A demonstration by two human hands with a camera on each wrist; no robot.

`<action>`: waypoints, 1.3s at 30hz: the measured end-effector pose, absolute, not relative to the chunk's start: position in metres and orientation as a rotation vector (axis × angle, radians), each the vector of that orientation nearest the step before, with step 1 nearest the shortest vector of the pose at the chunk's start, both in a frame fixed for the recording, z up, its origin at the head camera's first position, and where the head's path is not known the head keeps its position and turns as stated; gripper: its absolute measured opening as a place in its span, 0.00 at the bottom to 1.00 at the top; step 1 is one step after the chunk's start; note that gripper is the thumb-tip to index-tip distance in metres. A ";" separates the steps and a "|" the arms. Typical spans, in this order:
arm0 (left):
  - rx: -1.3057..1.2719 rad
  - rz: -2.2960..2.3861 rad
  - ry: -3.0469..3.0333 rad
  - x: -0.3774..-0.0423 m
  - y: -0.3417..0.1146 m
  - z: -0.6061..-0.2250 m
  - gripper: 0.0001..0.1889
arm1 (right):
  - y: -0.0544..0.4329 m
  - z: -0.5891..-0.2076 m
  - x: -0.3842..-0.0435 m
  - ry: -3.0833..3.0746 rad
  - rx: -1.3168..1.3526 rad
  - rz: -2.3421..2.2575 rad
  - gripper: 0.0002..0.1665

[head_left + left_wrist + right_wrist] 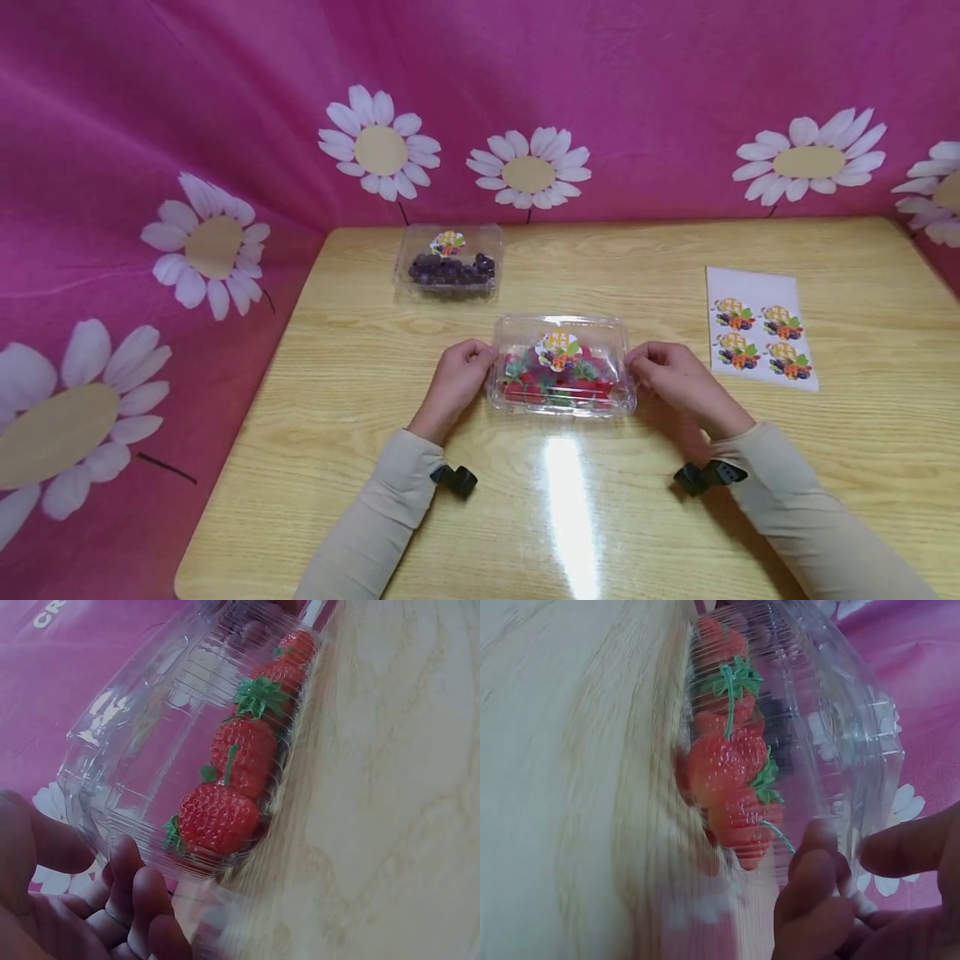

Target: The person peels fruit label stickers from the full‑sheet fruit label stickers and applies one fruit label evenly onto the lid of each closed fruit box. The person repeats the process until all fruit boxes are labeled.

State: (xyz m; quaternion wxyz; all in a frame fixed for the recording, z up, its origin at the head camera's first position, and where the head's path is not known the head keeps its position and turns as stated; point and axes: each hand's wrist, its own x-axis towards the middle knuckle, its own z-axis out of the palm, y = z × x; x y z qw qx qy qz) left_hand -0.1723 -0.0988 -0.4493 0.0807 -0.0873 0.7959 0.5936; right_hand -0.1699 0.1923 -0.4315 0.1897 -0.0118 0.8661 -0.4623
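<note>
A clear plastic clamshell box (513,337) with its lid down sits in front of me on the table. Red strawberries (217,817) with green leaves lie inside it, and a round fruit sticker (558,352) is on the lid. At the box's left end, my left hand (459,375) pinches the rim between thumb and fingers. My right hand (675,379) pinches the rim at the opposite end. Both wrist views show the thumb and fingertips at the edge where lid and base meet.
Farther back on the left stands another clear box (408,242) with dark grapes (453,271) and a similar sticker (447,243). A white sheet (750,283) bearing several fruit stickers lies right of my right hand. Pink flowered cloth (637,83) hangs behind the wooden table (337,500).
</note>
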 end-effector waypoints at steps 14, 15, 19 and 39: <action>-0.263 1.891 2.236 -0.173 -0.097 -0.452 0.13 | 0.189 -0.432 -0.170 2.336 0.014 -1.332 0.18; -0.266 1.892 2.235 -0.173 -0.096 -0.452 0.13 | 0.189 -0.432 -0.170 2.335 0.012 -1.334 0.18; -0.270 1.891 2.229 -0.174 -0.095 -0.452 0.13 | 0.189 -0.432 -0.170 2.341 0.009 -1.348 0.18; -0.277 1.880 2.229 -0.170 -0.095 -0.456 0.13 | 0.187 -0.431 -0.166 2.268 0.016 -1.392 0.17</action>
